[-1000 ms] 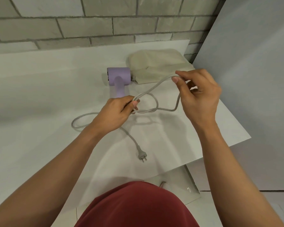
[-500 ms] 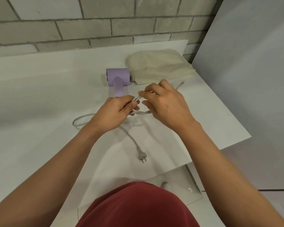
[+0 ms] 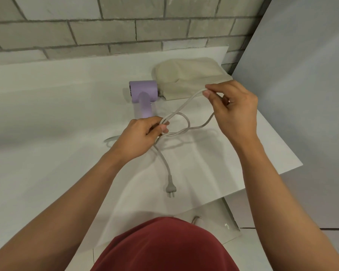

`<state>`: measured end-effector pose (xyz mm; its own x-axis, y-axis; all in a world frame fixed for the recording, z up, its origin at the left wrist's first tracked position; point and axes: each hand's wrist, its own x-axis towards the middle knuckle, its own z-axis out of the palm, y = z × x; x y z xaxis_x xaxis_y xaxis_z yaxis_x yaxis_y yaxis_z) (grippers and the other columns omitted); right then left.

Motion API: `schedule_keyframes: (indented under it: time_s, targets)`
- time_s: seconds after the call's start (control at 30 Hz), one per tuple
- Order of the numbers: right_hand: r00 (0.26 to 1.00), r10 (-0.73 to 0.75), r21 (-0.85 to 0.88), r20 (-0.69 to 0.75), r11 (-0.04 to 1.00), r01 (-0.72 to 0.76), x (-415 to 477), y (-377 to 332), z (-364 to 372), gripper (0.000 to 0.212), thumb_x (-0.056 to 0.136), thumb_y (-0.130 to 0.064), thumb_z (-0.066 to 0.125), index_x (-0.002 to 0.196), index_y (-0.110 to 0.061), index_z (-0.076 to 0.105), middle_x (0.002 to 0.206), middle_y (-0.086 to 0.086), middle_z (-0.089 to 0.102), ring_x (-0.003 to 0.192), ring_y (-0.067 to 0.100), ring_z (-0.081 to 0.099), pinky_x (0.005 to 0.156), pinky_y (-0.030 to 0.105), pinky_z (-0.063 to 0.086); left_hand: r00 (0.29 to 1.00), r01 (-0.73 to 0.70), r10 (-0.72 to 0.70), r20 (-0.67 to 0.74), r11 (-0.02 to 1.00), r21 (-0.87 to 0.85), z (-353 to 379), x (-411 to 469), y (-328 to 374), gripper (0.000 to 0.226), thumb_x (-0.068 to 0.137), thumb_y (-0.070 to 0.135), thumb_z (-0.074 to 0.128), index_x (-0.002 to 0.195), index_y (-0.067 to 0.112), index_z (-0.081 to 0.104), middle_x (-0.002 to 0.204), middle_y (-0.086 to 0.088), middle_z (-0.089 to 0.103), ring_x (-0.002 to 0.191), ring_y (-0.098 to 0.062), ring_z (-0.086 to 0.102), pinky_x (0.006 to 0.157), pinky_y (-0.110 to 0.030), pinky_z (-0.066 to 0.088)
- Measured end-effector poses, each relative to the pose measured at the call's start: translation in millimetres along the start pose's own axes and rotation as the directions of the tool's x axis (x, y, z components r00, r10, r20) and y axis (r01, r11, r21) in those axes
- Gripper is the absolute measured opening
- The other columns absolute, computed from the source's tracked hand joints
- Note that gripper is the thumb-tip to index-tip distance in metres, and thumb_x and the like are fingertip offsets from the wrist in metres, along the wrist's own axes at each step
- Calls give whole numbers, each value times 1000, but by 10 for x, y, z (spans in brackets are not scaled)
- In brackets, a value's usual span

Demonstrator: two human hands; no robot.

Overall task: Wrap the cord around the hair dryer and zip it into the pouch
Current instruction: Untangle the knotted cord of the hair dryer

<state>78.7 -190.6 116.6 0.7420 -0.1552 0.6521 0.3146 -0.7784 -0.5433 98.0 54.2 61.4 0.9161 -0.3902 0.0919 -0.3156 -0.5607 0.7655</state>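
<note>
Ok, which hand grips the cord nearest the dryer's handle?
The left hand, pinching cord loops just below the hair dryer handle; the right hand pinches one strand over by the pouch.

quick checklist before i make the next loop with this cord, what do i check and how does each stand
1. Left hand grips the gathered loops of the cord: ok.
2. Right hand pinches the next stretch of cord: ok.
3. Plug lies free on the table, not snagged: ok.
4. Hair dryer close by, next to the pouch: ok.
5. Cord wound round the dryer: not ok, none on it yet.
6. Pouch zip open: cannot tell.
</note>
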Motion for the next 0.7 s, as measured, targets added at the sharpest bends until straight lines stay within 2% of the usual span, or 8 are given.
schedule_keyframes:
  time_s: [0.1,0.17,0.23,0.33,0.43,0.5,0.6,0.7]
  targets:
    - [994,59,-208,87,977,-40,-41,84,-18,27,98,-19,67,124,-17,74,119,0,69,93,14,67,82,42,59,1000,10,-10,-24,1000,-25,-26,15,59,19,105,27,56,108,22,75,96,11,78,79,-3,69,72,-18,52]
    - [977,-21,-315,210,945,88,-102,21,3,51,93,-8,67,143,-17,62,136,9,60,111,33,61,89,46,56,1000,13,-13,-25,1000,-21,-31,21,73,18,105,25,57,107,22,75,96,14,77,76,2,67,69,-12,48]
    - [929,-219,-289,297,907,306,-160,-121,61,60,86,0,67,143,-16,61,138,12,59,108,38,57,86,45,52,999,18,-19,-29,1000,-9,-23,29,78,18,104,26,57,105,23,75,92,11,78,77,-1,69,71,-20,51]
    - [834,-407,-259,372,818,514,-249,-204,216,38,86,-8,74,124,-17,74,121,5,70,94,34,59,72,43,50,1000,17,-17,-26,1000,-2,-30,29,109,19,104,28,57,105,24,75,87,8,77,80,-7,71,76,-27,56]
    - [827,-436,-295,355,787,542,-277,-138,340,17,89,-19,79,106,-20,79,102,-1,72,85,30,60,66,37,41,1000,-12,12,-4,1000,-5,-49,2,145,20,105,27,57,110,24,76,85,16,74,79,1,68,70,-14,50]
    - [829,-451,-313,331,776,547,-261,-84,377,10,89,-20,81,99,-21,80,95,-2,72,81,28,59,63,36,39,1000,-28,28,13,1000,9,-52,-12,139,21,105,28,56,110,22,76,85,10,75,78,-5,68,71,-21,52]
    - [837,-459,-315,299,780,540,-243,-18,356,13,91,-17,80,104,-18,80,95,1,72,77,28,60,59,36,46,1000,-25,26,-5,997,68,-15,-1,81,25,106,31,54,102,17,74,69,-1,67,67,-19,61,68,-38,50]
    - [879,-431,-337,203,813,476,-181,-9,216,15,96,-15,75,110,-16,79,98,5,71,78,31,61,56,39,50,1000,-14,15,-10,998,67,14,-10,5,24,106,31,54,97,18,72,64,-2,61,62,-21,54,63,-37,47]
